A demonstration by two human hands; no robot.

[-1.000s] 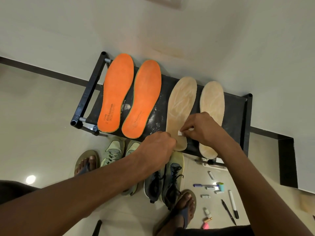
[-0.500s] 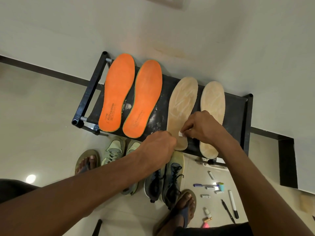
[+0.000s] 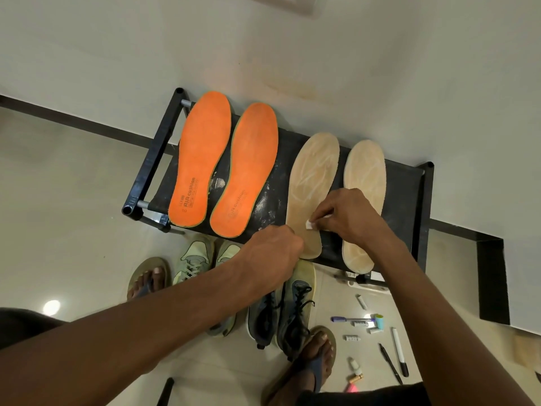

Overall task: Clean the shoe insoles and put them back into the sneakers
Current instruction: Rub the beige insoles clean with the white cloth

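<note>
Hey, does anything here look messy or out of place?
Yes. White smears and specks mark the black rack shelf between the orange and tan insoles. Pens and small tubes lie scattered on the floor by the dark sneakers.

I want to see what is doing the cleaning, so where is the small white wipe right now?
In the head view the white wipe is pinched in the right hand, pressed on the heel part of the left tan insole, right of the orange insoles.

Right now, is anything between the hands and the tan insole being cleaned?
No. The right hand presses a small white piece onto the tan insole, and the left hand is at its heel end.
</note>
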